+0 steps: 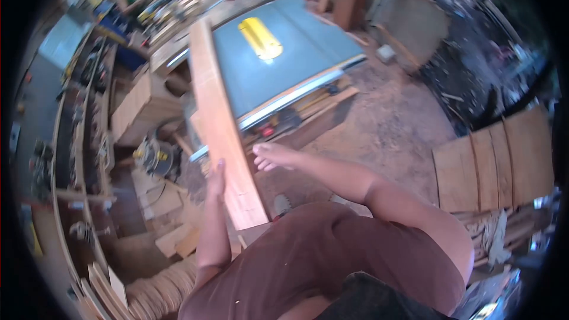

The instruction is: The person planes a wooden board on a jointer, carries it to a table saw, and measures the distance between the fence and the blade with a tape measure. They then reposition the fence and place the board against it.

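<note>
A long reddish wooden board [220,118] stands on edge along the left side of a blue table saw top [296,65] with a yellow blade insert [259,38]. My left hand [216,181] presses flat against the board's left face near its close end. My right hand [274,155] rests against the board's right side, fingers stretched out, just below the saw's front rail [296,96].
Shelves with tools and wood offcuts [89,142] run along the left. Several flat boards [498,160] lean at the right. Sawdust covers the floor [391,124]. A cluttered bench [166,0] lies beyond the saw. Round wooden discs [160,296] pile at lower left.
</note>
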{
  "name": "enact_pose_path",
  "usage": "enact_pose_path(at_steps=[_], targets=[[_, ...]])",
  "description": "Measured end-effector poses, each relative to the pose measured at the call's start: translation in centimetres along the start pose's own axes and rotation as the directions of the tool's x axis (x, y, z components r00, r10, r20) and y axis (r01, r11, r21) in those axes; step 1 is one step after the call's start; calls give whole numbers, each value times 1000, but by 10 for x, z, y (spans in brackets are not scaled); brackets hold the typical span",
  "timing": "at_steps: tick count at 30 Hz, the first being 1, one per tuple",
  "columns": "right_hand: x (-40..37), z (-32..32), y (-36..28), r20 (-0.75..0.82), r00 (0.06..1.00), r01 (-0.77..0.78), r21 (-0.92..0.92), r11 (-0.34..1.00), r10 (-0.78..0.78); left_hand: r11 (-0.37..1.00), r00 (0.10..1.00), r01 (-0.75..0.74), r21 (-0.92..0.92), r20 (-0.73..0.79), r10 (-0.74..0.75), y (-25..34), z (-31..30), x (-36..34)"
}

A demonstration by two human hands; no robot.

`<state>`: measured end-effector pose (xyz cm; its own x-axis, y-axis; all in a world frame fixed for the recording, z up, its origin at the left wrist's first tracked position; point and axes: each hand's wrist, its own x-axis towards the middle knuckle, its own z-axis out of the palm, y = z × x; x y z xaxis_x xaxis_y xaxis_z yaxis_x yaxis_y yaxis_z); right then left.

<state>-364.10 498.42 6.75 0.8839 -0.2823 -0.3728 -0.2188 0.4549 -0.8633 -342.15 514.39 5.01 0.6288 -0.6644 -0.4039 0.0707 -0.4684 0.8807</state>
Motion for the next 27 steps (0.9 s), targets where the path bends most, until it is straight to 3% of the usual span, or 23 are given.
enact_pose_path(at_steps=[1,2,3,6,7,8,9,11,12,13,14,16,17,19,21,22,23,24,26,27], targets=[[-25,-20,5,-10,1000,3,-37,999,-4,995,998,-36,-97,47,40,-3,6,6],[-50,-37,15,-13,1000,2,-75,997,-3,996,998,-51,-79,18,52,1,13,6],[-80,-57,25,-56,998,-26,-59,998,23,999,999,29,-32,-16,-30,3,15,9],[-173,-122,76,-201,972,-121,17,992,122,997,999,26,-67,-21,-27,-2,20,20],[-204,-137,93,-263,953,-133,80,988,150,1000,1000,0,1,-31,0,-2,16,23],[-231,-151,107,-321,930,-142,138,980,180,998,997,-48,31,-64,49,6,17,18],[-252,-163,118,-333,925,-145,134,980,182,927,930,-361,96,-38,366,25,25,4],[-279,-185,131,-426,851,-194,287,938,306,850,834,-307,429,-309,457,59,41,-5],[-282,-198,129,-433,848,-193,287,938,307,851,836,-310,424,-304,456,73,52,-2],[-284,-210,129,-466,834,-187,267,945,297,752,749,-411,516,-279,601,87,64,3],[-284,-222,126,-497,819,-184,246,952,287,632,643,-491,600,-240,727,104,77,8],[-274,-255,111,-525,813,-173,193,966,251,685,705,-534,495,-187,684,163,137,-1],[-268,-272,103,-547,810,-159,144,977,213,619,670,-627,473,-78,738,174,161,16],[-262,-306,78,-573,801,-151,86,985,173,620,703,-696,361,166,692,217,223,23],[-252,-345,66,-623,777,-138,-29,990,90,407,514,-856,320,433,741,237,281,57],[-252,-367,70,-644,763,-143,-79,987,59,390,497,-868,308,498,711,253,311,60],[-258,-383,65,-695,718,-246,-196,949,43,404,493,-869,285,546,677,258,340,74],[-265,-398,59,-735,678,-335,-307,891,2,445,439,-884,146,590,678,266,367,85],[-291,-445,75,-749,643,-518,-269,812,162,406,318,-914,27,669,672,273,414,99],[-296,-453,71,-774,616,-531,-275,801,143,394,260,-919,-28,707,657,282,433,110]])
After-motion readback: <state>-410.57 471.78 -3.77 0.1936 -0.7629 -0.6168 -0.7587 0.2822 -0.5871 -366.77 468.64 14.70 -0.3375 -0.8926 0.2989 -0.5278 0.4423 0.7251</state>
